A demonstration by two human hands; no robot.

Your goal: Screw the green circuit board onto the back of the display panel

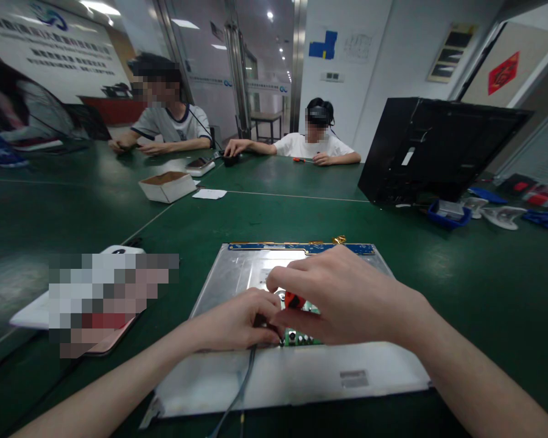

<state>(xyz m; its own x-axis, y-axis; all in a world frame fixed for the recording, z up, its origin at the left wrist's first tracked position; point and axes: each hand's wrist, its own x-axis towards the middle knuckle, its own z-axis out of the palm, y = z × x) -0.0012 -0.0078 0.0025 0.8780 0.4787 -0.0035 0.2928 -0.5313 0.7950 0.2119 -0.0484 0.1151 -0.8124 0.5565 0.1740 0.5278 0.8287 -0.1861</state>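
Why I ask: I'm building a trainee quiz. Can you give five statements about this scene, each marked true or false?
1. The right hand holds a red-and-black object. True.
2. The left hand is far from the right. False: it is close beside it.
3. A blue strip runs along the far edge of the metal panel. True.
4. The tabletop is white. False: it is green.
5. The open white box stands left of the large black screen. True.

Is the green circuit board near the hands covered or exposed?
Exposed, at least partly: small components show on the green circuit board beneath the right hand, which hides much of the rest.
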